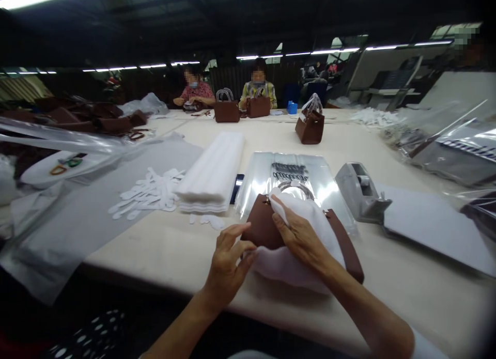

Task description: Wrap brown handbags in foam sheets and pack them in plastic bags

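A brown handbag point(261, 224) lies on the table edge right in front of me, its handles wrapped in clear plastic. Over its front is draped a soft white foam sheet point(325, 227). My left hand point(228, 261) is at the bag's near left corner, thumb and a finger pinching the sheet's lower edge while the index finger sticks out. Across the top of the sheet lies my right hand point(300, 235), with a fold of the foam between thumb and fingers. Beneath the bag's far side is a clear printed plastic bag point(251, 175).
Left of the bag are a stack of white foam sheets point(213, 168) and a pile of white cut-out strips point(149, 193). A grey tape dispenser point(358, 191) stands to the right beside white sheets point(434, 224). Farther back are another brown handbag point(310, 126) and two seated people.
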Tool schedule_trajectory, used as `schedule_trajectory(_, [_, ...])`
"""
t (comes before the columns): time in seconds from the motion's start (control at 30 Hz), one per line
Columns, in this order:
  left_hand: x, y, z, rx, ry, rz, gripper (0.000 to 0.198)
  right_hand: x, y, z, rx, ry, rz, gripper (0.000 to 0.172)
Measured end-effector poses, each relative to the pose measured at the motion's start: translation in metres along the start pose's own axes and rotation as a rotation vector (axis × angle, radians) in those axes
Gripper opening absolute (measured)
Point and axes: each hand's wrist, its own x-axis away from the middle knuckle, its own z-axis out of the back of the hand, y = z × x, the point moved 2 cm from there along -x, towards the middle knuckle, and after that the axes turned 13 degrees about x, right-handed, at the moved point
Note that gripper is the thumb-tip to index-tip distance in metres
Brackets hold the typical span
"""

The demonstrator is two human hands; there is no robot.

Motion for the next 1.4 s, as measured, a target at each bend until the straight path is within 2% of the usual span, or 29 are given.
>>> schedule_trajectory(0.07, [-0.01,0.003,-0.003,0.029,-0.048,-0.094,0.01,0.002,0.001,0.0,-0.004,-0.025,0.012,0.048])
schedule_trajectory(0.1, [-0.016,0.002,-0.005,0.047,-0.074,-0.098,0.009,0.003,0.002,-0.001,0.001,-0.042,0.026,0.049])
schedule_trajectory(0.2, [-0.028,-0.009,-0.012,0.172,-0.137,0.096,0.006,0.007,0.002,-0.002,0.041,-0.069,0.067,0.049])
schedule_trajectory(0.3, [-0.029,-0.024,-0.018,0.314,-0.152,0.309,0.005,0.009,-0.003,-0.003,0.098,-0.04,0.099,0.048])
schedule_trajectory(0.43, [-0.024,-0.03,-0.021,0.408,-0.137,0.372,0.004,0.013,-0.017,-0.008,0.246,0.04,0.216,0.045])
schedule_trajectory(0.57, [-0.023,-0.027,-0.02,0.407,-0.115,0.39,0.006,0.028,-0.019,-0.022,0.495,0.085,0.454,0.042])
schedule_trajectory(0.67, [-0.022,-0.028,-0.022,0.379,-0.074,0.453,0.003,0.041,-0.013,-0.031,0.7,0.037,0.613,0.044])
schedule_trajectory(0.8, [-0.018,-0.033,-0.029,0.488,0.039,0.54,0.009,0.047,-0.009,-0.035,0.823,-0.016,0.664,0.044])
schedule_trajectory(0.9, [-0.012,-0.037,-0.028,0.527,0.251,0.575,0.017,0.046,-0.008,-0.037,0.818,-0.022,0.669,0.044])
schedule_trajectory(0.93, [-0.01,-0.037,-0.025,0.489,0.326,0.534,0.02,0.046,-0.007,-0.039,0.81,-0.022,0.663,0.043])
schedule_trajectory(0.97, [-0.008,-0.036,-0.022,0.438,0.348,0.447,0.023,0.046,-0.007,-0.04,0.802,-0.023,0.65,0.043])
schedule_trajectory(1.0, [-0.007,-0.034,-0.019,0.383,0.3,0.311,0.026,0.047,-0.008,-0.041,0.791,-0.023,0.635,0.042])
schedule_trajectory(1.07, [-0.003,-0.029,-0.016,0.269,0.062,-0.03,0.033,0.046,-0.013,-0.038,0.735,-0.01,0.615,0.041])
schedule_trajectory(1.13, [0.004,-0.028,-0.015,0.155,-0.136,-0.298,0.039,0.041,-0.019,-0.025,0.582,-0.081,0.592,0.039])
schedule_trajectory(1.2, [0.009,-0.034,-0.015,0.069,-0.168,-0.386,0.042,0.026,-0.019,-0.001,0.322,-0.249,0.486,0.032])
schedule_trajectory(1.23, [0.01,-0.039,-0.015,0.048,-0.177,-0.403,0.043,0.017,-0.014,0.015,0.185,-0.301,0.369,0.029])
schedule_trajectory(1.27, [0.011,-0.044,-0.016,0.038,-0.184,-0.411,0.043,0.006,-0.003,0.035,0.075,-0.296,0.217,0.027])
schedule_trajectory(1.3, [0.011,-0.049,-0.017,0.035,-0.185,-0.413,0.042,-0.005,0.013,0.057,0.001,-0.213,0.029,0.026])
schedule_trajectory(1.4, [0.012,-0.057,-0.019,0.048,-0.182,-0.444,0.043,-0.026,0.089,0.128,0.005,0.234,-0.551,0.029])
